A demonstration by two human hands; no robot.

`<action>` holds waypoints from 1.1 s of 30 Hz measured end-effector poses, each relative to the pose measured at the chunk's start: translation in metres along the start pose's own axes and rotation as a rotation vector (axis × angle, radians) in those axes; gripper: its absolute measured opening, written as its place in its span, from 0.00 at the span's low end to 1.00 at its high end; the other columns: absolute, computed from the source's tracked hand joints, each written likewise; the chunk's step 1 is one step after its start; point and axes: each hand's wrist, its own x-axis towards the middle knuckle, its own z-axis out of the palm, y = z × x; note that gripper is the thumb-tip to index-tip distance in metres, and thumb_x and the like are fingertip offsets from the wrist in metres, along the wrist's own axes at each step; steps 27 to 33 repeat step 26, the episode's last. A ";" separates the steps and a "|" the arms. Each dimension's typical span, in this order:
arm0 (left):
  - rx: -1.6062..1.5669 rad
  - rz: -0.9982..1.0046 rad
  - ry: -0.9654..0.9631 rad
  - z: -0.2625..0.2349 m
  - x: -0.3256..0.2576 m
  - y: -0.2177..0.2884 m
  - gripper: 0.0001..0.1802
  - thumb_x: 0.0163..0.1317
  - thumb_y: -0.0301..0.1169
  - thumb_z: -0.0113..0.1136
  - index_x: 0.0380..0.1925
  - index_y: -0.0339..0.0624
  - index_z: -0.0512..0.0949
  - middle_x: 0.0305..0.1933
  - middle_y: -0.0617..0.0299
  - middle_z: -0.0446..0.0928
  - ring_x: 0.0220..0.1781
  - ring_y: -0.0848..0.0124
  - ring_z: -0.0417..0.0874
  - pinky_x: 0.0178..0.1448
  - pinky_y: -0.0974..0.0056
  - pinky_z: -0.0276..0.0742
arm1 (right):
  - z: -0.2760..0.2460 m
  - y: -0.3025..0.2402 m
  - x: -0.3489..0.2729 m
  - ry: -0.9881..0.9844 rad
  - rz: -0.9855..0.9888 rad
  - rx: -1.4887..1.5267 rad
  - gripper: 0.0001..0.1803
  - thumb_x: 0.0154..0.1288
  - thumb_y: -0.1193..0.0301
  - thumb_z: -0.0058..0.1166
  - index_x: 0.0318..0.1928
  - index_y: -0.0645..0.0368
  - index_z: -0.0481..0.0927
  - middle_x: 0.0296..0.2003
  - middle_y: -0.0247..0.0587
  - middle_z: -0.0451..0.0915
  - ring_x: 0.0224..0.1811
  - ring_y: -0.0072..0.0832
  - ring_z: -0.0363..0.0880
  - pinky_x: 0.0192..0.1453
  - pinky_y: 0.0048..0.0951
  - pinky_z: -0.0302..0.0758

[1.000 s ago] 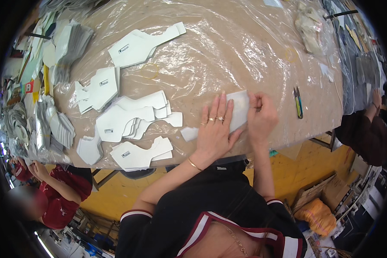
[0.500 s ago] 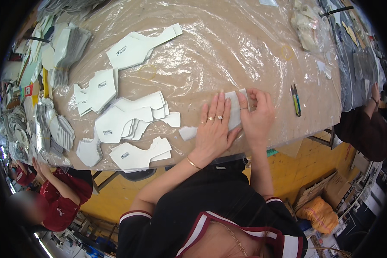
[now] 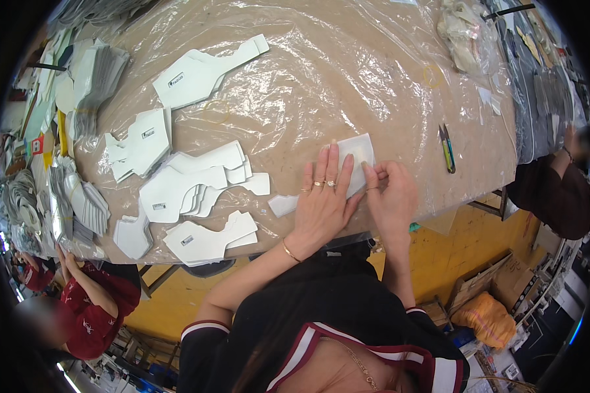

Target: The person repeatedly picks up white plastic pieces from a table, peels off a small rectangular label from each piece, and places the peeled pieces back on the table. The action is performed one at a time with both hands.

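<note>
A white cut piece [image 3: 360, 156], shaped like a shoe-upper panel, lies on the plastic-covered table [image 3: 347, 72] close to me. My left hand [image 3: 322, 208] rests flat on its middle, fingers stretched out, and hides part of it. Its narrow end sticks out left of that hand. At the right edge my right hand [image 3: 393, 196] is closed, thumb and fingertips pinched against the piece; the curled fingers hide the exact grip. To the left lie several small stacks of white cut pieces [image 3: 196, 245], some overlapping and some with a dark printed mark.
Thread snips [image 3: 447, 149] with a yellow-green handle lie right of my hands. Thicker stacks of cut pieces [image 3: 85, 85] line the left side. A plastic bag [image 3: 464, 39] and dark grey pieces [image 3: 537, 72] fill the far right. People stand at both table ends.
My right hand has slid down along the piece's right edge toward me, uncovering its far corner, and its fingers have curled in. My left hand stays flat on the piece.
</note>
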 end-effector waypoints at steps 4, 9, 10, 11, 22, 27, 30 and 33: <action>-0.015 0.061 0.022 0.002 0.000 -0.002 0.40 0.65 0.44 0.55 0.72 0.35 0.57 0.78 0.34 0.48 0.81 0.44 0.46 0.80 0.43 0.39 | 0.002 -0.008 0.002 -0.092 -0.066 0.138 0.07 0.63 0.70 0.60 0.33 0.59 0.77 0.31 0.42 0.76 0.36 0.41 0.76 0.41 0.41 0.72; -0.028 0.015 0.020 0.005 0.003 -0.003 0.41 0.65 0.42 0.52 0.72 0.30 0.53 0.77 0.32 0.47 0.81 0.43 0.44 0.81 0.43 0.37 | -0.005 -0.010 0.007 -0.186 -0.286 0.220 0.05 0.60 0.73 0.58 0.33 0.59 0.76 0.37 0.44 0.74 0.41 0.45 0.74 0.44 0.41 0.72; -0.006 0.008 -0.006 0.005 0.002 -0.002 0.41 0.65 0.41 0.51 0.72 0.29 0.52 0.77 0.32 0.47 0.81 0.43 0.44 0.81 0.43 0.37 | -0.006 -0.009 0.006 -0.182 -0.318 0.205 0.05 0.60 0.73 0.58 0.33 0.59 0.76 0.38 0.44 0.74 0.41 0.45 0.74 0.45 0.41 0.72; 0.007 0.005 -0.023 0.005 0.003 -0.001 0.41 0.65 0.41 0.51 0.72 0.27 0.52 0.77 0.32 0.47 0.81 0.43 0.44 0.81 0.43 0.36 | -0.007 -0.008 0.005 -0.177 -0.351 0.186 0.05 0.60 0.73 0.59 0.33 0.59 0.76 0.39 0.44 0.74 0.42 0.45 0.73 0.45 0.41 0.73; -0.024 -0.028 -0.038 0.000 0.005 0.002 0.39 0.66 0.44 0.51 0.70 0.28 0.59 0.77 0.34 0.50 0.81 0.42 0.46 0.80 0.42 0.39 | -0.001 -0.005 0.009 -0.149 -0.087 0.330 0.14 0.58 0.66 0.67 0.40 0.58 0.78 0.39 0.40 0.78 0.42 0.36 0.77 0.44 0.39 0.74; 0.072 -0.007 -0.027 0.005 0.003 0.001 0.45 0.66 0.52 0.53 0.74 0.32 0.54 0.80 0.42 0.47 0.81 0.44 0.44 0.80 0.42 0.37 | 0.003 -0.023 0.025 -0.112 0.266 0.419 0.24 0.63 0.65 0.64 0.56 0.56 0.73 0.44 0.37 0.79 0.40 0.32 0.75 0.45 0.35 0.73; 0.072 -0.007 -0.027 0.005 0.003 0.001 0.45 0.66 0.52 0.53 0.74 0.32 0.54 0.80 0.42 0.47 0.81 0.44 0.44 0.80 0.42 0.37 | 0.003 -0.023 0.025 -0.112 0.266 0.419 0.24 0.63 0.65 0.64 0.56 0.56 0.73 0.44 0.37 0.79 0.40 0.32 0.75 0.45 0.35 0.73; 0.072 -0.007 -0.027 0.005 0.003 0.001 0.45 0.66 0.52 0.53 0.74 0.32 0.54 0.80 0.42 0.47 0.81 0.44 0.44 0.80 0.42 0.37 | 0.003 -0.023 0.025 -0.112 0.266 0.419 0.24 0.63 0.65 0.64 0.56 0.56 0.73 0.44 0.37 0.79 0.40 0.32 0.75 0.45 0.35 0.73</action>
